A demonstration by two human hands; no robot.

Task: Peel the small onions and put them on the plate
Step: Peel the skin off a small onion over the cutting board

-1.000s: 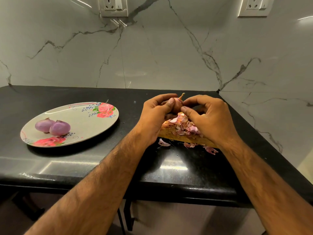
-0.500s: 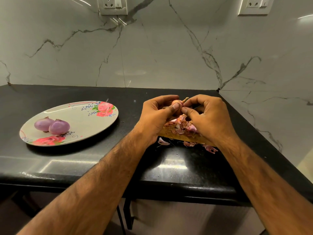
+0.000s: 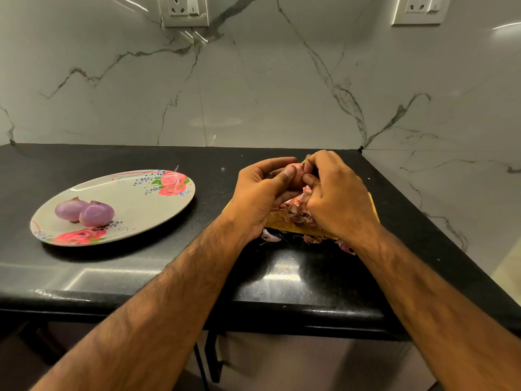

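Here, in the head view, the left hand [image 3: 259, 193] and the right hand [image 3: 335, 198] meet above the far right part of the black bench [image 3: 112, 272]. Both hands grip one small onion [image 3: 296, 174] between them. The left thumb lies across its near side with the left fingers curled behind it. The right thumb and fingertips pinch its right side. The fingers hide most of the onion, so the amount of skin left on it cannot be told.

Directly below the hands lies a yellow-brown board [image 3: 284, 224] carrying a pile of pink and purple peelings [image 3: 296, 214]. A few loose scraps [image 3: 269, 236] lie on the bench just beside the near edge of the board.

The plate [image 3: 135, 198], white with red rose prints, sits on the bench well to the left of the hands. Two peeled onions [image 3: 96, 214] rest on its left half, touching each other. Wall sockets [image 3: 184, 9] are mounted on the marble wall [image 3: 282, 80] behind the bench.
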